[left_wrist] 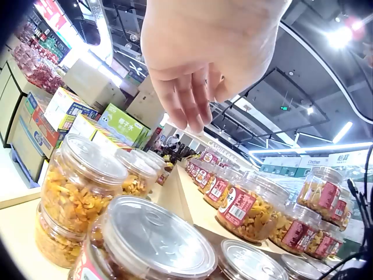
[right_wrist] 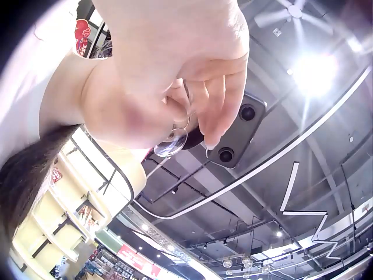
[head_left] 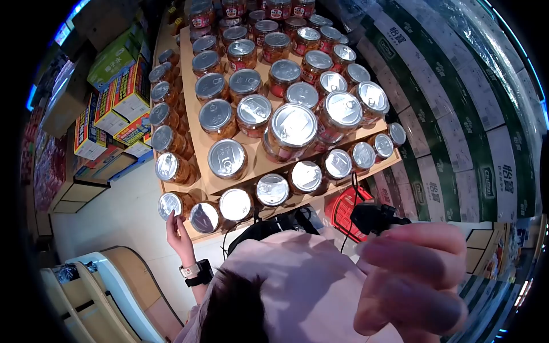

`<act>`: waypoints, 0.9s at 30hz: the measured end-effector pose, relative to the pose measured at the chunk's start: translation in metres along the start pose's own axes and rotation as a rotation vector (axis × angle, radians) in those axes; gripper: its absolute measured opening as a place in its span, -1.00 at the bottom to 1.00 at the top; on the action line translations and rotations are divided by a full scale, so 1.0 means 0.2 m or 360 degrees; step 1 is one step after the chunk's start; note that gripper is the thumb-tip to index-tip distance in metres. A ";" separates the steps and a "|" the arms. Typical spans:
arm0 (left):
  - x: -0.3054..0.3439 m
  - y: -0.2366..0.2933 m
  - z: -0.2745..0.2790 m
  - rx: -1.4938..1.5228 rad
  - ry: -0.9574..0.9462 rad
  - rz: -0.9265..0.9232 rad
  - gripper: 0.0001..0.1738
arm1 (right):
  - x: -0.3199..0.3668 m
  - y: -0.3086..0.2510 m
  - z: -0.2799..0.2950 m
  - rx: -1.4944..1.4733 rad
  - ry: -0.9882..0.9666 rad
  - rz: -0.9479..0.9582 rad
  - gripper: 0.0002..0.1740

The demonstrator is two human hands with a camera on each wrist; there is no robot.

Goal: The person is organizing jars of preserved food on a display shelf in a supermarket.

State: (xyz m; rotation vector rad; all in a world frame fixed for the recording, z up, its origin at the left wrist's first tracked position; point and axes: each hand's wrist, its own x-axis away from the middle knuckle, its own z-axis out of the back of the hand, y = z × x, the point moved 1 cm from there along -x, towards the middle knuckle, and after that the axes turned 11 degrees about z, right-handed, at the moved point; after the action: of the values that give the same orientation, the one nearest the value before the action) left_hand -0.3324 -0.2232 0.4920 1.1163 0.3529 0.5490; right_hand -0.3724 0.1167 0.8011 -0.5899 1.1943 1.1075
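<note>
My left hand (head_left: 182, 241) reaches down at the front left corner of the jar display, its fingertips overlapping the silver lid of a corner jar (head_left: 169, 203). In the left wrist view its fingers hang loosely bent above the jars, with a large lidded jar (left_wrist: 157, 239) of orange-yellow pieces below. My right hand (head_left: 417, 280) is raised close to the head camera, fingers loosely curled. In the right wrist view that hand is by the face, fingertips at the edge of a dark device (right_wrist: 252, 125) with two lenses, beside round glasses (right_wrist: 171, 143).
Many silver-lidded jars stand on a stepped wooden display (head_left: 191, 123). A red basket (head_left: 341, 210) is at its front right. Green-and-white packs (head_left: 446, 103) stack along the right; colourful cartons (head_left: 130, 91) lie left. A curved wooden counter (head_left: 128, 280) stands at lower left.
</note>
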 end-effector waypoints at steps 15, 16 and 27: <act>0.18 0.49 -0.32 0.1630 -0.0468 0.0311 -0.49 | 1.04 0.49 0.65 0.0443 -0.0626 -0.1352 -0.45; 0.20 0.54 -0.35 0.1855 -0.0539 0.0293 -0.47 | 1.15 0.49 0.70 0.0515 -0.0589 -0.1486 -0.47; 0.46 0.73 -0.63 0.0996 -0.0035 0.0199 -0.62 | 1.27 0.89 0.70 0.0168 -0.0642 -0.1225 -0.47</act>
State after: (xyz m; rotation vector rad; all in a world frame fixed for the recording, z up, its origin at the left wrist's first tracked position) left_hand -0.3584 -0.0282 0.5759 1.7556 0.4529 0.5500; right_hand -0.4802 0.3952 0.6391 -0.6296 0.5773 0.4655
